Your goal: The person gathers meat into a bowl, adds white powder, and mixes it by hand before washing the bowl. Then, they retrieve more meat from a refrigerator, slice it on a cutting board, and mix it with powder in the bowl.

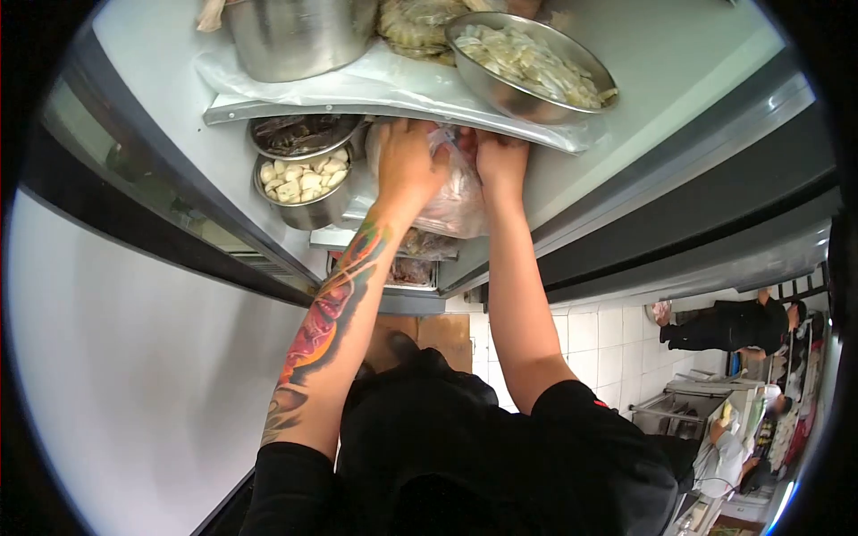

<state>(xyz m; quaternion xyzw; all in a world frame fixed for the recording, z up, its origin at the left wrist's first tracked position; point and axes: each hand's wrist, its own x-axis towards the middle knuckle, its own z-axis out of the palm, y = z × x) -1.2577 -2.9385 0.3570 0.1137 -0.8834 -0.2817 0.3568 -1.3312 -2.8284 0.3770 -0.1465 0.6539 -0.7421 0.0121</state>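
A clear plastic bag [458, 201] sits under the front edge of a refrigerator shelf [344, 109], between the person's two hands. Its film is thin and glossy, creased into bright streaks and bunched toward the far end, and it bulges softly toward the near side; the filling shows pale pink through it, with redder patches near the far end. The left hand [411, 161] lies against the bag's left side, knuckles bent and thumb toward the middle; the right hand [502, 161] is at its right side, wrist bent. The shelf edge covers the far fingertips, so I cannot tell whether either hand is closed on the film or only pressing it. Just left of the bag, a round steel tub [313, 213] with a smooth wall holds chunky, ivory-white pieces [306, 179] resembling garlic cloves, and beyond it a shallower metal bowl holds something dark and glossy [306, 134]. Above, wrinkled translucent sheeting [402, 87] covers the shelf; on it stand a brushed-steel pot [295, 40] on the left, a ridged, plastic-wrapped bundle [416, 31] in the middle, and, on the right, a flared steel bowl [498, 82] heaped with thin, pale, moist-looking slices [527, 61]. Below the bag, more wrapped packages [414, 270] rest on a lower level.
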